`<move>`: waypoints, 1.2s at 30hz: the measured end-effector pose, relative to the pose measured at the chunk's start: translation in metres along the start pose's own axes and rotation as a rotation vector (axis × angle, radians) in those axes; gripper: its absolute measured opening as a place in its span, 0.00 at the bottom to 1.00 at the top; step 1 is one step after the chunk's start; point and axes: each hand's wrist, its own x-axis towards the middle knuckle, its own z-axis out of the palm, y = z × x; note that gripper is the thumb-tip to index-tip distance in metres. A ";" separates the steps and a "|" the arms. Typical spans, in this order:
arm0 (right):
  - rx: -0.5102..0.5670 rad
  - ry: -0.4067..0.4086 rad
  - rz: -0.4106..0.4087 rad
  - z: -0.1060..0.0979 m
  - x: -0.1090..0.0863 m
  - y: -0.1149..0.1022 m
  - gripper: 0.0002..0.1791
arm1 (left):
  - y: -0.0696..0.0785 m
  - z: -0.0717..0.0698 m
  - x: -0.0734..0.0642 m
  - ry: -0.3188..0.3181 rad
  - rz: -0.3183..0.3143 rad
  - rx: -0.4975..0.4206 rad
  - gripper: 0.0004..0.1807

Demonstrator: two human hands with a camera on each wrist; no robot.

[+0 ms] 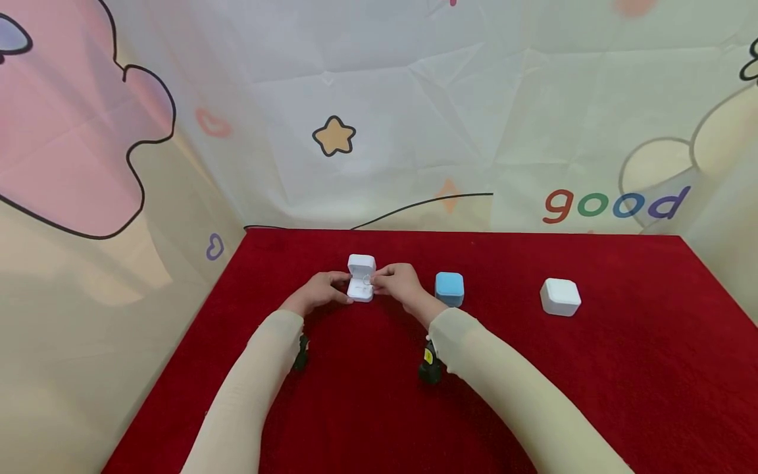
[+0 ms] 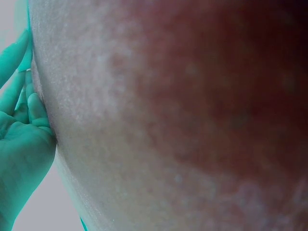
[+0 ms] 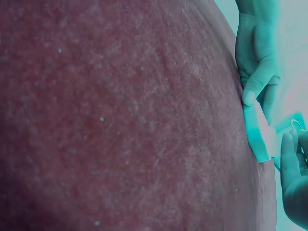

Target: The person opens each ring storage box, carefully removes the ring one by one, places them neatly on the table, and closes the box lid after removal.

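Note:
A small white ring box (image 1: 360, 291) stands with its lid raised on the red cloth. My left hand (image 1: 322, 291) grips it from the left, thumb near the front edge and fingers along the side. From the right, my right hand (image 1: 399, 283) pinches a ring (image 3: 295, 124) between thumb and fingertips, in front of the box's inside. In the right wrist view the thumb of the left hand (image 3: 260, 62) presses on the box (image 3: 256, 137). The left wrist view has the left hand (image 2: 24, 144) at its edge, with the box mostly hidden.
A light blue box (image 1: 449, 288) sits close behind my right wrist. Farther right is a closed white box (image 1: 560, 297). Red cloth (image 1: 355, 408) covers the table, and a printed backdrop (image 1: 414, 131) rises along its far edge and left side.

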 end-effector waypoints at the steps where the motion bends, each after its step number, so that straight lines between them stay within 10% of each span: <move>1: 0.004 0.002 0.001 0.000 0.000 0.000 0.12 | 0.000 0.000 0.000 -0.001 0.001 0.000 0.35; 36: 0.211 -0.082 -0.026 0.006 -0.039 -0.030 0.12 | -0.002 0.001 0.004 -0.011 0.033 0.004 0.34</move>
